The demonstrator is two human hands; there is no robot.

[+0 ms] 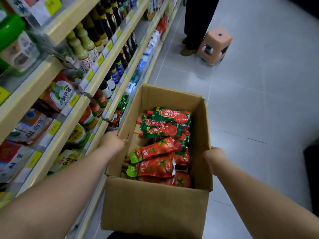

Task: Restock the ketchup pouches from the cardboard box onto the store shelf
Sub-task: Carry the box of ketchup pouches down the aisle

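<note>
Box-carry moment here, nothing's gone on the shelf yet as far as I can tell.

My left hand (112, 141) is hooked over the top edge of the left wall of the cardboard box (155, 204), fingers curled onto the rim. My right hand (214, 156) is clamped on the right wall's rim; I only see the back of it, the fingers are tucked out of sight on the cardboard. One hand on each side makes sense, since a box this wide with loose stuff inside would tip on a single grip.

The ketchup pouches (164, 145) are all inside the box, lying flat in a messy pile. The red ones are toward the bottom of the frame and the green-topped ones further up, with bare cardboard floor showing along the left inside.

The box sits just beside the store shelf (25, 95), which fills the left of the frame. My guess is that's deliberate, so it's a short reach across. There are similar red packs (98, 102) on a shelf level just up-left of the box, probably the slot to fill.

A pink stool (215, 45) and someone's legs (196, 23) are at the top of the frame, well apart from the box.

Next I'd want the box settled so one hand can let go and grab a pouch.
</note>
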